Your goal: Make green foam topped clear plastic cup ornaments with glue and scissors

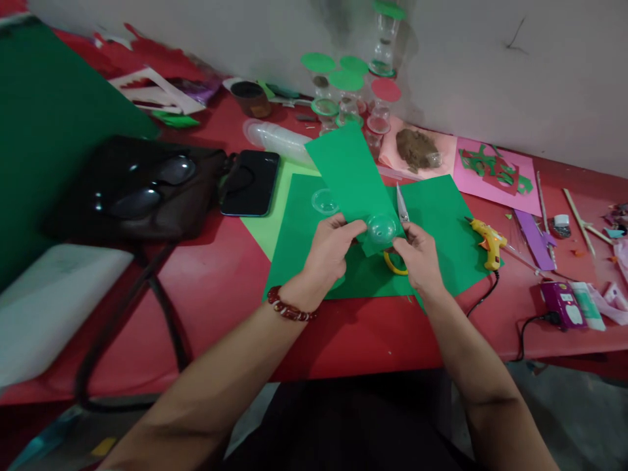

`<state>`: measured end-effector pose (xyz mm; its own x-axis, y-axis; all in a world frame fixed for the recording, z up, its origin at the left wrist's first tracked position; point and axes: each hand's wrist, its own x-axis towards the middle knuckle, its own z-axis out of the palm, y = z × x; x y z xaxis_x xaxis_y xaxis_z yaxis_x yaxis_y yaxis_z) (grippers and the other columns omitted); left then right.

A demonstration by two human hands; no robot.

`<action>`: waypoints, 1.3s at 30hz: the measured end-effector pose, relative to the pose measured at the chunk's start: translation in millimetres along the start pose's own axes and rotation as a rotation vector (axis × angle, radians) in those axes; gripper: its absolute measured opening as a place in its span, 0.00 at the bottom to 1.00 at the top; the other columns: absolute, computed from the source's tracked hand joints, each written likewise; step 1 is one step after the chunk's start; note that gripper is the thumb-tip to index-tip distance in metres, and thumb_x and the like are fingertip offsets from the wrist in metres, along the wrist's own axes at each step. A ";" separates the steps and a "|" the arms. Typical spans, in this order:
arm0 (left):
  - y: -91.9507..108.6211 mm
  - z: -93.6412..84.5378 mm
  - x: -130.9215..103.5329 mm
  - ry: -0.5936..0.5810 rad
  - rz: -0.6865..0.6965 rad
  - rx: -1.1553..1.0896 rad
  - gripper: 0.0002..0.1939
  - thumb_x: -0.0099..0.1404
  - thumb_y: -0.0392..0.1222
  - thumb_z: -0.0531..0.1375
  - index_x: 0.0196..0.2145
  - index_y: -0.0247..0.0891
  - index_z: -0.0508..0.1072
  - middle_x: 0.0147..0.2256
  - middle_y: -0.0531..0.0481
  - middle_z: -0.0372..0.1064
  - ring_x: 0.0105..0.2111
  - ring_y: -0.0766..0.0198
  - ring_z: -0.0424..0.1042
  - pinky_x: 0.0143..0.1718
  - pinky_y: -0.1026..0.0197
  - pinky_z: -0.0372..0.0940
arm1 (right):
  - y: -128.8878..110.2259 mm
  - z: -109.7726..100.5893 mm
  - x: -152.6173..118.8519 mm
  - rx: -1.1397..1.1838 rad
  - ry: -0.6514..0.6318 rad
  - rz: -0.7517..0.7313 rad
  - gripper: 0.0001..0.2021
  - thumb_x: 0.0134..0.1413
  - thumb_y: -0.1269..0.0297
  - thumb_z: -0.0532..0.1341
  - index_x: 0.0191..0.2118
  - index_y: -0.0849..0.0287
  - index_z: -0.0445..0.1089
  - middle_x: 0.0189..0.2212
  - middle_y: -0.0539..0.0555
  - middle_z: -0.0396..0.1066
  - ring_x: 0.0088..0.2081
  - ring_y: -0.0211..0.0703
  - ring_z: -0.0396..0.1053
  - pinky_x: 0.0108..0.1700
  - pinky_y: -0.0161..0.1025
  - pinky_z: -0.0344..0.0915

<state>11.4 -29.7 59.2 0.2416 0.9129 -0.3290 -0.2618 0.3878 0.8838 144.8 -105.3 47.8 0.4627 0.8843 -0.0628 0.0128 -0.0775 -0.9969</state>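
Note:
My left hand [333, 248] and my right hand [417, 255] are closed on opposite edges of a green paper strip [350, 167]. A small clear plastic cup [381, 228] lies against the strip's near end, between my thumbs. The strip slants up and away to the left. Beneath my hands is a larger green sheet [304, 255]. A pair of scissors [401, 204] lies on that sheet, its yellow handle partly hidden by the strip and my right hand. Left of the strip rests another clear plastic piece [324, 201], round and shallow.
To the right lie a yellow glue gun [490, 243] and a purple box [564, 306] with a cable. Cup assemblies with paper discs [347, 80] stand by the wall, near brown material [417, 149]. A phone [250, 183] and a black bag [112, 209] with glasses are left.

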 end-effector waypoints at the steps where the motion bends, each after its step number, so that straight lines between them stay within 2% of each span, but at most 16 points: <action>1: -0.1 0.7 0.0 0.024 -0.011 -0.007 0.16 0.42 0.38 0.68 0.20 0.42 0.61 0.19 0.58 0.61 0.22 0.69 0.63 0.24 0.63 0.56 | 0.5 1.7 -0.7 0.009 0.003 0.014 0.09 0.42 0.58 0.63 0.31 0.54 0.70 0.24 0.45 0.67 0.26 0.38 0.66 0.34 0.38 0.68; 5: -2.2 1.1 1.6 0.084 -0.041 -0.028 0.18 0.42 0.35 0.67 0.19 0.42 0.58 0.17 0.60 0.59 0.21 0.70 0.60 0.23 0.64 0.54 | 2.4 7.0 -2.3 0.016 0.045 0.046 0.10 0.41 0.56 0.64 0.31 0.54 0.72 0.23 0.46 0.70 0.26 0.40 0.72 0.31 0.38 0.67; 9: -3.6 0.3 1.9 0.089 -0.017 -0.068 0.21 0.42 0.33 0.68 0.20 0.42 0.56 0.17 0.62 0.54 0.20 0.71 0.57 0.23 0.64 0.52 | 3.6 9.2 -2.6 0.051 0.071 0.066 0.10 0.41 0.56 0.64 0.30 0.55 0.72 0.22 0.46 0.72 0.25 0.40 0.74 0.29 0.36 0.66; 12: -2.2 1.9 -2.6 -0.039 -0.034 -0.183 0.19 0.45 0.36 0.71 0.24 0.41 0.62 0.22 0.60 0.64 0.24 0.70 0.64 0.26 0.65 0.57 | 5.1 11.1 -3.4 0.132 0.101 0.066 0.10 0.43 0.56 0.65 0.32 0.55 0.72 0.26 0.47 0.75 0.25 0.39 0.74 0.34 0.38 0.71; 15: -2.6 5.6 -9.4 -0.213 -0.069 -0.240 0.20 0.48 0.43 0.75 0.34 0.42 0.70 0.34 0.55 0.76 0.35 0.64 0.74 0.35 0.62 0.66 | 8.5 14.8 -4.6 0.186 0.110 0.056 0.11 0.45 0.54 0.66 0.33 0.54 0.71 0.28 0.47 0.75 0.26 0.39 0.75 0.39 0.42 0.75; 17: -5.0 7.6 -12.1 -0.243 -0.034 -0.228 0.26 0.45 0.42 0.77 0.39 0.42 0.71 0.39 0.53 0.77 0.40 0.61 0.76 0.40 0.60 0.68 | 11.0 16.9 -5.1 0.183 0.095 0.044 0.12 0.46 0.53 0.67 0.34 0.53 0.70 0.28 0.47 0.75 0.26 0.39 0.75 0.40 0.42 0.75; 19: -7.0 7.8 -11.8 -0.226 0.002 -0.222 0.29 0.44 0.41 0.79 0.40 0.43 0.70 0.39 0.53 0.77 0.40 0.61 0.76 0.42 0.59 0.68 | 11.3 15.6 -5.0 0.135 0.046 0.032 0.13 0.49 0.51 0.66 0.34 0.53 0.70 0.28 0.47 0.74 0.28 0.41 0.76 0.40 0.42 0.74; 22: -4.3 3.9 -6.7 -0.173 -0.012 -0.248 0.31 0.43 0.39 0.79 0.41 0.45 0.68 0.38 0.56 0.75 0.39 0.61 0.75 0.42 0.58 0.68 | 4.3 2.6 -3.6 -0.128 -0.063 -0.027 0.15 0.55 0.47 0.65 0.34 0.54 0.70 0.29 0.50 0.74 0.33 0.45 0.76 0.41 0.43 0.73; 24: 1.5 -0.5 -2.7 -0.163 -0.039 -0.284 0.32 0.44 0.38 0.78 0.43 0.47 0.66 0.38 0.58 0.74 0.39 0.61 0.75 0.44 0.57 0.69 | -3.9 -11.4 -2.5 -0.489 -0.067 -0.105 0.15 0.57 0.48 0.66 0.37 0.56 0.73 0.35 0.54 0.76 0.40 0.50 0.76 0.46 0.46 0.71; 25: 5.0 -2.7 -1.1 -0.169 -0.050 -0.301 0.32 0.44 0.38 0.78 0.43 0.48 0.66 0.39 0.58 0.74 0.39 0.62 0.75 0.45 0.55 0.70 | -7.8 -18.4 -2.2 -0.710 -0.043 -0.131 0.14 0.57 0.52 0.69 0.41 0.57 0.74 0.41 0.58 0.77 0.46 0.54 0.75 0.50 0.49 0.70; 27: 11.6 -6.6 1.2 -0.179 -0.063 -0.325 0.32 0.45 0.38 0.78 0.42 0.48 0.65 0.40 0.58 0.73 0.38 0.63 0.74 0.46 0.55 0.70 | -13.7 -29.2 -2.1 -1.070 -0.016 -0.079 0.20 0.55 0.59 0.71 0.51 0.60 0.73 0.50 0.66 0.75 0.52 0.62 0.74 0.54 0.53 0.68; 29: 16.4 -9.2 2.8 -0.159 -0.054 -0.335 0.31 0.44 0.38 0.78 0.41 0.47 0.65 0.40 0.58 0.73 0.36 0.65 0.73 0.42 0.58 0.70 | -15.7 -34.3 -2.5 -1.227 -0.068 0.002 0.26 0.57 0.63 0.70 0.59 0.63 0.69 0.53 0.71 0.74 0.52 0.63 0.74 0.52 0.52 0.68; 31: 19.2 -10.8 4.3 -0.139 -0.026 -0.332 0.30 0.44 0.37 0.78 0.39 0.46 0.66 0.39 0.57 0.74 0.34 0.67 0.73 0.38 0.61 0.68 | -14.5 -35.3 -2.1 -1.224 -0.130 0.050 0.26 0.61 0.64 0.67 0.62 0.64 0.66 0.52 0.71 0.74 0.49 0.60 0.76 0.49 0.48 0.68; 33: 21.2 -12.2 6.0 -0.134 0.010 -0.319 0.29 0.43 0.37 0.78 0.38 0.45 0.67 0.36 0.57 0.74 0.32 0.68 0.72 0.34 0.63 0.65 | -11.4 -35.4 0.6 -1.165 -0.134 0.088 0.24 0.61 0.67 0.65 0.61 0.65 0.65 0.49 0.69 0.76 0.46 0.57 0.77 0.46 0.44 0.68; 36: 25.6 -15.3 8.7 -0.131 0.056 -0.315 0.29 0.41 0.37 0.78 0.36 0.44 0.66 0.33 0.57 0.75 0.30 0.68 0.72 0.32 0.64 0.64 | -5.9 -38.0 9.0 -1.012 -0.021 0.140 0.24 0.54 0.70 0.65 0.58 0.64 0.67 0.42 0.63 0.78 0.43 0.54 0.78 0.44 0.42 0.68; 39: 34.2 -20.0 9.9 -0.132 0.088 -0.377 0.31 0.40 0.36 0.78 0.37 0.45 0.66 0.33 0.58 0.77 0.30 0.65 0.74 0.33 0.61 0.68 | -4.3 -42.3 15.1 -0.647 0.143 0.074 0.32 0.50 0.66 0.66 0.62 0.60 0.65 0.41 0.56 0.76 0.39 0.48 0.75 0.43 0.42 0.69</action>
<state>-13.9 -4.8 79.4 0.3146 0.9299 -0.1903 -0.6051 0.3510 0.7146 189.3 -111.1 53.1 0.5956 0.7994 -0.0786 0.4853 -0.4361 -0.7578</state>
